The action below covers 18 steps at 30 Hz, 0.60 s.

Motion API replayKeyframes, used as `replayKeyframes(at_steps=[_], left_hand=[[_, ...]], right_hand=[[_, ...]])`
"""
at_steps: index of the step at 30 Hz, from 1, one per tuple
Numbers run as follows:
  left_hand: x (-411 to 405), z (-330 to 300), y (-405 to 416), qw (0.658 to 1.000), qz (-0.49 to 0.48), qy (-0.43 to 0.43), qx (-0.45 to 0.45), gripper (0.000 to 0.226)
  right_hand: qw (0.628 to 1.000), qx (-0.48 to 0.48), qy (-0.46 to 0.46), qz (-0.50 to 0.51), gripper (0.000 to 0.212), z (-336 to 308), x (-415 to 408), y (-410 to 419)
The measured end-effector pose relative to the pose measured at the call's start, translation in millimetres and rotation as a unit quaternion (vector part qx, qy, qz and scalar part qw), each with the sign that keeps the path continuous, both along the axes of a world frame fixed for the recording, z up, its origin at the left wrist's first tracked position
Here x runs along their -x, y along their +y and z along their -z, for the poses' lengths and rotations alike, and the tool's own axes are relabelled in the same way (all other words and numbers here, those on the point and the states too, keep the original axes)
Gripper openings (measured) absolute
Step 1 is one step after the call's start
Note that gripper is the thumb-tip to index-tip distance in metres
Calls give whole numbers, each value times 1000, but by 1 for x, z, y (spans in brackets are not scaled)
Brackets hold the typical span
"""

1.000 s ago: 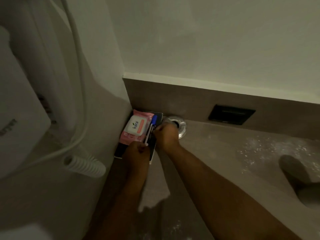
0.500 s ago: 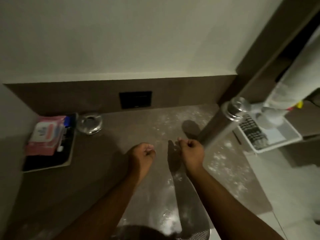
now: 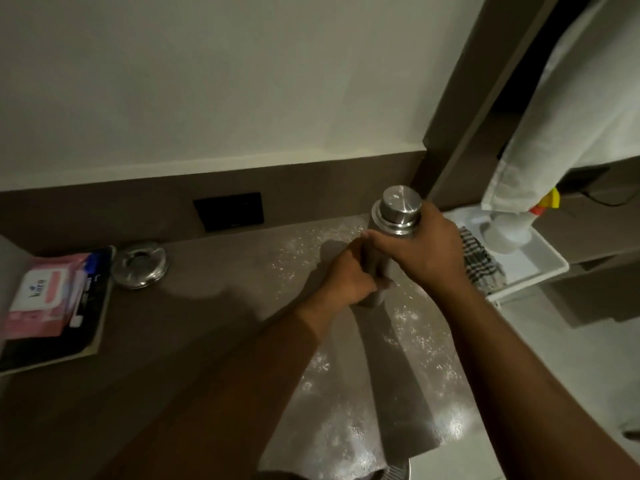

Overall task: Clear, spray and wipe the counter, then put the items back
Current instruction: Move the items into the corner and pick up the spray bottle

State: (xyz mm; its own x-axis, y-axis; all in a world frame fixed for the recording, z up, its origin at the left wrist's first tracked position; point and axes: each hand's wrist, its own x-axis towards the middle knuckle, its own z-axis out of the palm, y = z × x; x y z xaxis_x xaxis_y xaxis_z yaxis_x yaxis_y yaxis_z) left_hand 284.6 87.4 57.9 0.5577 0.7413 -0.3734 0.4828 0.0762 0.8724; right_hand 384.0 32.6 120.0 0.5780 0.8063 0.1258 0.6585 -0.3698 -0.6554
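A tall steel bottle [image 3: 398,209] stands upright on the brown speckled counter [image 3: 214,313] near its right end. My right hand [image 3: 420,251] grips the bottle just below its cap. My left hand [image 3: 349,278] grips its lower body. At the far left a pink wipes pack [image 3: 41,296] and a blue-capped pen [image 3: 88,282] lie on a dark book or tablet [image 3: 69,344]. A round steel dish [image 3: 140,265] sits beside them.
A white tray [image 3: 533,268] right of the counter holds a checked cloth [image 3: 479,265] and a white spray bottle [image 3: 509,233] with a yellow-red nozzle. A white towel [image 3: 568,116] hangs above it. A black socket plate [image 3: 228,211] sits in the back wall.
The view has swung right from the left corner. Both hands left the wipes and pen, crossed the counter with nothing in them, and now grip the steel bottle.
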Motion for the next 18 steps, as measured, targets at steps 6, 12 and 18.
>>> replayKeyframes(at_steps=[6, 12, 18], left_hand=[[63, -5, 11, 988, -132, -83, 4, 69], [201, -3, 38, 960, -267, -24, -83, 68], [305, -2, 56, 941, -325, 49, -76, 88]], right_hand=[[993, -32, 14, -109, 65, -20, 61, 36], [963, -11, 89, -253, 74, -22, 172, 89], [925, 42, 158, -344, 65, -16, 280, 122]])
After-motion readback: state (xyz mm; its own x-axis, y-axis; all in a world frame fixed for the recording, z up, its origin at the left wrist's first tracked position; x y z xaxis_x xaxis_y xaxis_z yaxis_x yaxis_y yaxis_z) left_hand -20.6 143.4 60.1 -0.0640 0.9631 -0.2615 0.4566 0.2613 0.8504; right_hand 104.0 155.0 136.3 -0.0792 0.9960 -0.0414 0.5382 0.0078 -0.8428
